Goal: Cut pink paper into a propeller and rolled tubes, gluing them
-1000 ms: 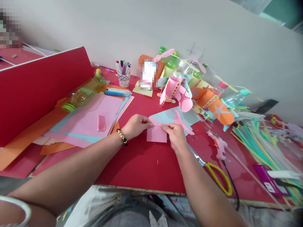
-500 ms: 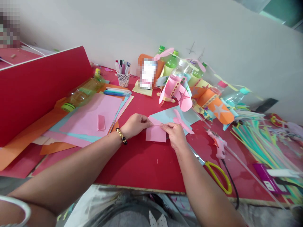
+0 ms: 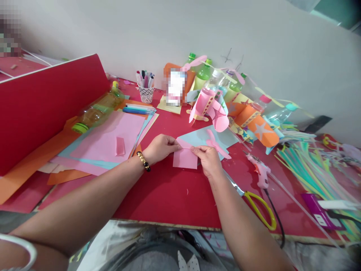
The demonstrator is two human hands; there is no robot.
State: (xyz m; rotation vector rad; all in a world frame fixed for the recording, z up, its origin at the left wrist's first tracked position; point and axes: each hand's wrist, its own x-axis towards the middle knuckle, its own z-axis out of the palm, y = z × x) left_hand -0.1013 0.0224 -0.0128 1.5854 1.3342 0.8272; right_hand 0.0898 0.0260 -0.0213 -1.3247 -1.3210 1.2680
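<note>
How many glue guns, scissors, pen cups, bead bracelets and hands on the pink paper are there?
Glue gun: 1
Scissors: 1
Pen cup: 1
Bead bracelet: 1
Hands pinching the pink paper: 2, left hand and right hand
Total: 6

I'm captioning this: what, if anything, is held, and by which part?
Small pink paper, pinched along its fold: left hand at the left end, right hand at the right.
</note>
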